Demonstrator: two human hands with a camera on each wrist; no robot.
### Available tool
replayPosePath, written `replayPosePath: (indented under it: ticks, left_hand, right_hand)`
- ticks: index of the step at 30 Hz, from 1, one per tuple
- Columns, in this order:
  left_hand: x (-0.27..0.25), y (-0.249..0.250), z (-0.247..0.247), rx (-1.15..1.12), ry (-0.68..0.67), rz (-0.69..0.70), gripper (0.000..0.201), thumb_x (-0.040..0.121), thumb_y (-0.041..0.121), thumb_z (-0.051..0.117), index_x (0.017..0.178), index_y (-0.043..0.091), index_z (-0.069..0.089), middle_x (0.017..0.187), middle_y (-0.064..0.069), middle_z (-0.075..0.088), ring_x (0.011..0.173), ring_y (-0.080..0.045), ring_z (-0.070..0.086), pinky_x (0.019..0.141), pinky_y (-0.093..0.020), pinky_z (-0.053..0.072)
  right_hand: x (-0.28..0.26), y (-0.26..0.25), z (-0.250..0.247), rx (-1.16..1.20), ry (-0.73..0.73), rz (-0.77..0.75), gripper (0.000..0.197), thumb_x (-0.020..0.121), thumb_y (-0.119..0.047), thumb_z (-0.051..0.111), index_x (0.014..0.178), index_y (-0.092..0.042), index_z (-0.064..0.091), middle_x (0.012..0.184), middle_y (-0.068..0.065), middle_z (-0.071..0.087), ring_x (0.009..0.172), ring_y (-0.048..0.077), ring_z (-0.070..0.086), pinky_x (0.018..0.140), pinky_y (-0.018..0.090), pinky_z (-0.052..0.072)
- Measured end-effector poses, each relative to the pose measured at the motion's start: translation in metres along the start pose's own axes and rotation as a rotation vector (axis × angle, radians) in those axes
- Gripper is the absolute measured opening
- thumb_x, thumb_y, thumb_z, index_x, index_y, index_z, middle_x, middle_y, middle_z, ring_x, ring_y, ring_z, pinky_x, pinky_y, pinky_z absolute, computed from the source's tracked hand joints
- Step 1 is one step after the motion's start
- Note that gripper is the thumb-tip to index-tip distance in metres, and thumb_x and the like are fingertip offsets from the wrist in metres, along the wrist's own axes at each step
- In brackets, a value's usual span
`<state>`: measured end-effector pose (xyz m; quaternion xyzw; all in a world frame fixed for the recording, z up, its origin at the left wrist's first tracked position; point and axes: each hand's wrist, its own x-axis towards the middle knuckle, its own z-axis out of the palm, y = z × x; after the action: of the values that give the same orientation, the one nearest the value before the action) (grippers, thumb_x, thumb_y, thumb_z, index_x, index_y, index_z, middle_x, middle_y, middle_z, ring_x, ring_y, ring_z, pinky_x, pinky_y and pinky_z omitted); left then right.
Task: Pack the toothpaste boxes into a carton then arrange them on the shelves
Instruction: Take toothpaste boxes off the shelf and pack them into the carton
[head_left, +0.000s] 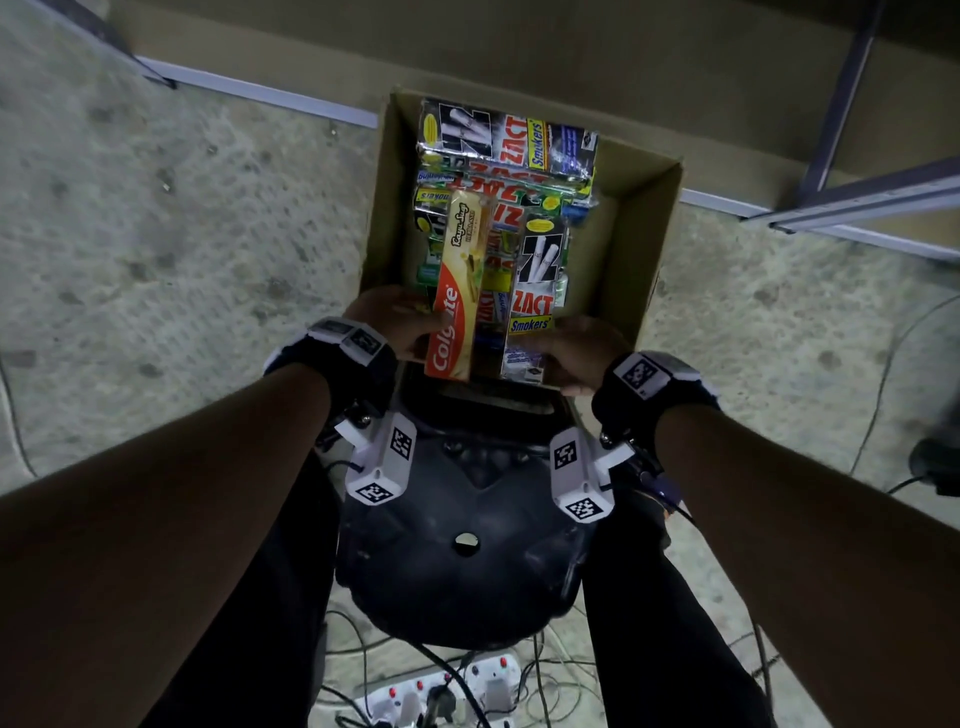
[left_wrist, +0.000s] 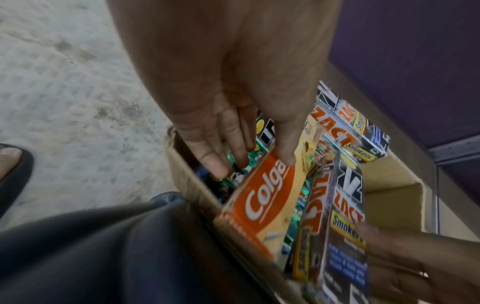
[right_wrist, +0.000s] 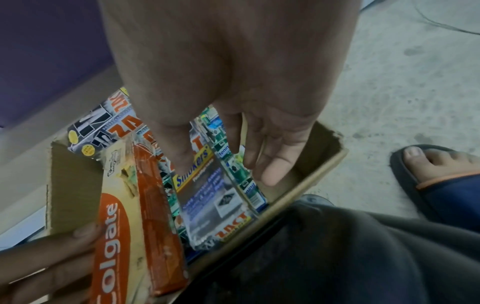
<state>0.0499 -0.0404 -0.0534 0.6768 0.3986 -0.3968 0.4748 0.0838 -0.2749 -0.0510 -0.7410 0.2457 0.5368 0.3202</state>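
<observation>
The left hand (head_left: 400, 322) pinches a glossy orange-and-cream Colgate box (head_left: 457, 296), thumb on its face. The right hand (head_left: 582, 353) grips a shiny black Zact box (head_left: 535, 291). Both long boxes slant over mixed boxes in the open cardboard carton (head_left: 649, 249) on rough concrete.

Black wristbands (head_left: 358, 358) carry white marker-tagged camera blocks (head_left: 382, 460).

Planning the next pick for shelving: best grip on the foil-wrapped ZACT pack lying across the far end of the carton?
Probably from straight above, pinching the long edges of the far ZACT pack near its middle. It lies flat on top of the pile, crosswise in the carton, so its top is exposed; the wrap looks slippery. Both hands are busy: left hand, right hand.
</observation>
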Motion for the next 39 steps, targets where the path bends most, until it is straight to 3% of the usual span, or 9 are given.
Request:
replayPosePath:
  ticks: [2,4,10,15,18,21,25,34,39]
  left_hand:
    - [0.004,0.008,-0.001,0.004,0.003,-0.012,0.054,0.080,0.031,0.081,0.127,0.015,0.060,0.116,-0.004,0.068,0.091,-0.016,0.070,0.063,-0.025,0.056]
    - [0.008,0.014,-0.002,-0.011,-0.020,-0.040,0.060,0.079,0.032,0.081,0.131,0.016,0.056,0.124,-0.004,0.065,0.108,-0.024,0.066,0.074,-0.031,0.056]
    - [0.020,0.015,0.000,0.033,-0.144,-0.024,0.023,0.082,0.036,0.077,0.099,0.028,0.065,0.107,-0.001,0.071,0.098,-0.020,0.069,0.075,-0.033,0.057]
    - [0.024,0.007,-0.003,-0.082,-0.148,-0.050,0.035,0.070,0.030,0.088,0.097,0.034,0.066,0.079,0.007,0.076,0.073,-0.016,0.075,0.058,-0.034,0.059]
    - [0.022,0.004,-0.008,-0.092,-0.121,-0.035,0.038,0.061,0.033,0.092,0.090,0.036,0.069,0.085,0.002,0.077,0.074,-0.019,0.075,0.061,-0.041,0.060]
    - [0.010,0.005,-0.013,-0.141,-0.122,-0.039,0.035,0.056,0.032,0.094,0.082,0.037,0.071,0.088,-0.002,0.077,0.073,-0.019,0.075,0.061,-0.040,0.060]
    - [-0.025,0.017,-0.021,-0.180,-0.106,-0.009,0.027,0.063,0.025,0.092,0.076,0.041,0.074,0.078,0.004,0.077,0.071,-0.017,0.075,0.057,-0.035,0.059]
    - [-0.135,0.042,-0.039,-0.276,-0.047,0.083,0.045,0.075,0.016,0.084,0.118,0.022,0.070,0.097,0.000,0.077,0.085,-0.016,0.075,0.064,-0.028,0.060]
    - [-0.223,0.055,-0.049,-0.396,-0.053,0.129,0.047,0.078,0.006,0.080,0.124,0.011,0.067,0.110,-0.009,0.073,0.092,-0.019,0.072,0.075,-0.037,0.062]
  right_hand:
    - [0.004,-0.012,-0.003,0.060,0.014,0.035,0.077,0.060,-0.063,0.077,0.122,-0.019,0.061,0.109,0.005,0.065,0.082,0.024,0.067,0.079,0.045,0.060]
    - [0.005,-0.024,-0.005,0.067,0.039,0.057,0.107,0.049,-0.070,0.078,0.136,-0.016,0.050,0.123,0.010,0.062,0.097,0.031,0.066,0.086,0.050,0.057]
    - [0.011,-0.036,0.003,-0.020,0.014,-0.022,0.067,0.055,-0.062,0.084,0.095,-0.011,0.067,0.102,0.023,0.069,0.090,0.036,0.071,0.074,0.057,0.058]
    - [0.019,-0.035,0.010,-0.083,0.021,-0.072,0.025,0.072,-0.049,0.081,0.076,-0.029,0.067,0.079,0.005,0.076,0.079,0.025,0.075,0.072,0.050,0.061]
    - [0.014,-0.039,0.008,-0.093,0.072,-0.025,0.031,0.067,-0.048,0.084,0.067,-0.027,0.061,0.074,0.004,0.073,0.072,0.022,0.074,0.070,0.048,0.062]
    - [-0.001,-0.046,0.001,-0.095,0.098,-0.040,0.040,0.063,-0.048,0.085,0.086,-0.030,0.059,0.079,-0.003,0.060,0.074,0.020,0.070,0.066,0.046,0.062]
    - [-0.029,-0.048,-0.012,-0.073,0.134,-0.045,0.096,0.054,-0.048,0.088,0.135,-0.016,0.047,0.128,0.005,0.057,0.109,0.031,0.062,0.087,0.047,0.058]
    - [-0.130,-0.052,-0.032,0.063,0.157,-0.097,0.089,0.062,-0.034,0.090,0.139,-0.012,0.051,0.134,0.010,0.060,0.119,0.029,0.060,0.096,0.044,0.053]
    - [-0.203,-0.053,-0.043,0.158,0.168,-0.106,0.085,0.062,-0.031,0.092,0.136,-0.018,0.054,0.127,0.005,0.064,0.113,0.030,0.063,0.091,0.046,0.056]
